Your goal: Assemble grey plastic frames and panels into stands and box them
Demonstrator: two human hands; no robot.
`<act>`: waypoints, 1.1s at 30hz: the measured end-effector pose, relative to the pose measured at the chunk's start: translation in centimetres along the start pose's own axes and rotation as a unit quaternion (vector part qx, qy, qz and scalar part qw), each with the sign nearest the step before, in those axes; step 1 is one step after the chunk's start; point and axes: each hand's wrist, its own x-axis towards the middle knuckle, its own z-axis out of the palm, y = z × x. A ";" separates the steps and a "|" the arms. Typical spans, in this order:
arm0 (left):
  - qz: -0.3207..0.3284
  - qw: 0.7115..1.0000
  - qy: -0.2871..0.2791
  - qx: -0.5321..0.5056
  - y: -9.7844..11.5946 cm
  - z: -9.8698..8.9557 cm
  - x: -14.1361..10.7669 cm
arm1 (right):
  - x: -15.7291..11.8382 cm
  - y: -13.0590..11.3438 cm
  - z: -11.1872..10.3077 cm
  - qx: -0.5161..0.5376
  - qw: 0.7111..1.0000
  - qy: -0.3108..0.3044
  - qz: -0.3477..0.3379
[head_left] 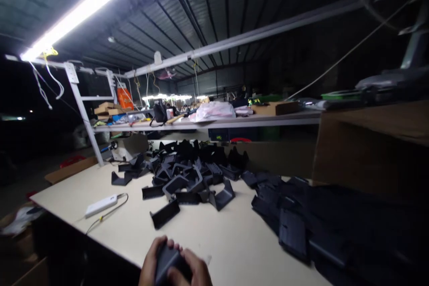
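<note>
Low at the front edge of the table [231, 250], my left hand [151, 261] and my right hand [194, 268] both grip a dark grey plastic part [167, 260]. The fingers curl round its sides, and its lower end is cut off by the frame. Beyond my hands lies a loose black bracket-shaped part [165, 214]. Behind that, a heap of similar angled plastic brackets [182, 183] spreads over the table. On the right is a pile of flat black plastic pieces [292, 234], partly lost in shadow.
A white power strip [101, 206] with a cable lies on the left. A shelf [208, 124] at the back bears a clear plastic bag [214, 111] and boxes. At right stands a large cardboard box [368, 143]. A lit tube lamp [90, 6] hangs overhead.
</note>
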 end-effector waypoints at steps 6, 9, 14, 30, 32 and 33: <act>0.072 0.995 0.056 0.032 -1.1 3.0 -2.5 | -1.3 -3.4 -2.7 0.032 0.993 -0.110 -0.018; 0.116 0.992 0.026 0.044 -2.1 2.9 -2.5 | -2.0 -2.7 -3.7 0.062 0.992 -0.108 0.013; 0.131 0.989 0.018 0.074 -3.2 2.6 -3.4 | -3.7 -2.8 -5.3 0.072 0.987 -0.137 0.033; 0.208 0.937 0.074 0.269 -3.4 -2.7 1.0 | -4.2 -0.1 -7.5 -0.036 0.996 0.001 0.081; 0.229 0.925 0.019 0.303 -3.1 -3.2 0.8 | -3.7 -0.5 -7.3 -0.021 0.993 -0.016 0.115; 0.226 0.925 0.002 0.304 -2.9 -3.4 0.6 | -3.6 -0.6 -7.1 -0.014 0.992 -0.017 0.128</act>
